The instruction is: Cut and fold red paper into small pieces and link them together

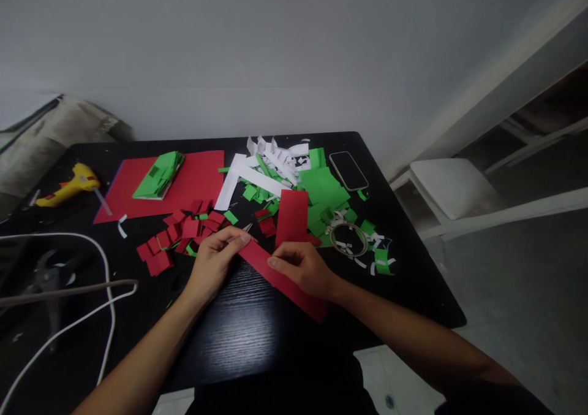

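Observation:
A long strip of red paper (pixel 261 260) slants across the front middle of the black table, held between both hands. My left hand (pixel 218 257) pinches its upper left end between thumb and fingers. Partway along the strip, my right hand (pixel 303 269) grips its edge, thumb on top. The tip of a pointed metal tool (pixel 248 227) shows just behind my left fingers; the rest of it is hidden. Behind my right hand lies a wider red paper piece (pixel 293 214). A pile of small folded red paper pieces (pixel 190 229) spreads left of my left hand.
White paper scraps (pixel 271 160) and green paper (pixel 324 188) lie towards the back. A phone (pixel 349 171) and a ring-shaped roll (pixel 349 239) sit right. At left are a red sheet (pixel 202 179), a green paper stack (pixel 160 175), a yellow glue gun (pixel 73 186) and a white cable (pixel 108 274).

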`<state>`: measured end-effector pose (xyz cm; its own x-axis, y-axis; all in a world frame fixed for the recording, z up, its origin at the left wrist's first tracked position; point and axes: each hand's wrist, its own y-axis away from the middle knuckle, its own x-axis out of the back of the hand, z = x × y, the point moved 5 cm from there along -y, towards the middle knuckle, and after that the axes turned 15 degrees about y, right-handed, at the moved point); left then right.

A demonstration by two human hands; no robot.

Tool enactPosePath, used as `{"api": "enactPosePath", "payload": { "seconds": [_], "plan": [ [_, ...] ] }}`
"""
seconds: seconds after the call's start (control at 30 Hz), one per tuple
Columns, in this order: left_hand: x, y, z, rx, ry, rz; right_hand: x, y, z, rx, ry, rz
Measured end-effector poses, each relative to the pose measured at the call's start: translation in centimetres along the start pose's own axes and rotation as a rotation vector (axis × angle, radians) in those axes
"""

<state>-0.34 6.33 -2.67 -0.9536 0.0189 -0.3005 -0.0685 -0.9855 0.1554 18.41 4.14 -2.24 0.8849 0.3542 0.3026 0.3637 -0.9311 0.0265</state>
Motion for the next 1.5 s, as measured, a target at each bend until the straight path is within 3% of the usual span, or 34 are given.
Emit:
{"api": "enactPosePath", "payload": {
  "seconds": [0.3,0.53,0.63,0.87,1.37,1.5],
  "plan": [
    [0.0,0.1,0.1,-0.034,-0.055,0.018,-0.2,0.0,0.2,-0.006,0.013,0.000],
    [1.1,-0.3,0.8,-0.057,0.145,0.142,-0.3,0.1,0.3,-0.019,0.019,-0.002],
    [0.7,-0.2,0.4,-0.018,0.139,0.103,-0.4,0.2,0.3,-0.023,0.002,-0.001],
    [-1.4,0.4,-0.6,0.120,-0.017,-0.138,-0.5,0.1,0.3,-0.020,-0.020,-0.021],
    [-2.6,0.8,-0.7,0.109,-0.181,-0.259,-0.5,0.1,0.6,0.019,0.032,0.005],
    [-2.1,0.6,-0.9,0.107,-0.143,-0.194,-0.4,0.1,0.6,0.027,0.044,0.001]
  ]
}}
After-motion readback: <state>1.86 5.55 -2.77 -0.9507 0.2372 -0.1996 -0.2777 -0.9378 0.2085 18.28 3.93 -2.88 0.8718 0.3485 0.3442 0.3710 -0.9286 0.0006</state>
